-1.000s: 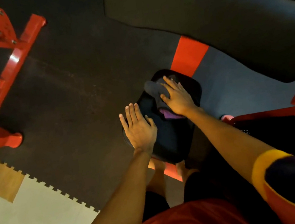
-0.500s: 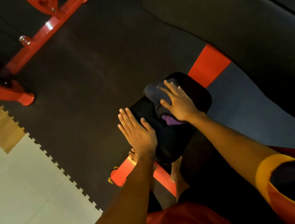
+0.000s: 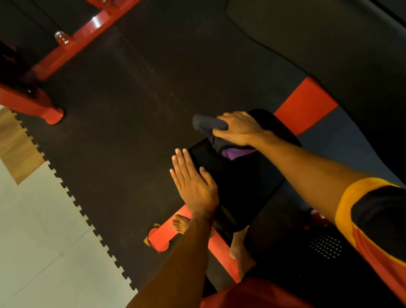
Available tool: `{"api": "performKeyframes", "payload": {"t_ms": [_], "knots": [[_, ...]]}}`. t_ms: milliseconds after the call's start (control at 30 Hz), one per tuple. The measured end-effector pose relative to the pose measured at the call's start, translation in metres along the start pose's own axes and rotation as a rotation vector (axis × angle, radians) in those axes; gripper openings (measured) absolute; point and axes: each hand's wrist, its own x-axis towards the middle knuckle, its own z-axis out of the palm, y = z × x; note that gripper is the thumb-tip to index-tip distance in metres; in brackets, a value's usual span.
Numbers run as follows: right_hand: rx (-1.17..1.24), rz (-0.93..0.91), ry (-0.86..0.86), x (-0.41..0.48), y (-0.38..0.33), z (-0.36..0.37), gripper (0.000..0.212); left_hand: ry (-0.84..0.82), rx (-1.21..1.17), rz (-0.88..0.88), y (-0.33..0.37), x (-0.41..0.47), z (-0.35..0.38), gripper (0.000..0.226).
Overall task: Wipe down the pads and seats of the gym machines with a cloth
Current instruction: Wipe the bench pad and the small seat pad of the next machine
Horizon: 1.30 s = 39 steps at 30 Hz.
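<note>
Right hand (image 3: 241, 128) is curled over the cloth (image 3: 208, 122), pinning it at the far edge of the black pad (image 3: 247, 186). Left hand (image 3: 195, 183) lies flat, fingers straight, braced on the pad's left side. Watch it: the cloth bulges past the rim, so a hard stroke could drag it off onto the floor mat (image 3: 129, 124). It's dark grey and bunched, with purple peeking out under the wrist. The pad looks smooth and dim, on a red frame (image 3: 303, 108).

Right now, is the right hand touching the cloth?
Touching. The head view shows the right hand curled over the cloth, pressing it on the pad.
</note>
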Motion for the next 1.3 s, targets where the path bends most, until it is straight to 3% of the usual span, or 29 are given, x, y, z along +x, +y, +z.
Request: {"api": "performKeyframes", "payload": {"t_ms": [200,433,600,767,933,1100,1300], "knots": [[0.054,-0.154,-0.081,-0.005,-0.074,0.015,0.053,0.007,-0.076,-0.027,-0.001,0.0,0.001,0.07],[0.056,0.111,-0.082,0.018,-0.008,-0.01,0.057,0.016,-0.06,-0.016,0.003,0.0,-0.002,0.06],[0.09,-0.091,0.017,-0.004,-0.064,0.016,0.044,0.025,-0.056,-0.006,-0.001,0.001,0.0,0.063],[0.28,-0.214,0.2,-0.056,-0.045,0.057,0.059,0.0,-0.061,0.019,-0.003,-0.002,0.0,0.061],[0.313,-0.119,0.282,-0.096,-0.011,0.082,0.064,-0.009,-0.001,0.012,0.003,-0.002,-0.002,0.06],[0.337,0.053,0.274,-0.033,-0.013,0.053,0.062,-0.017,0.017,0.005,0.004,0.001,-0.003,0.061],[0.356,-0.17,0.235,-0.064,-0.036,0.07,0.064,-0.024,-0.024,0.017,0.002,-0.001,-0.002,0.06]]}}
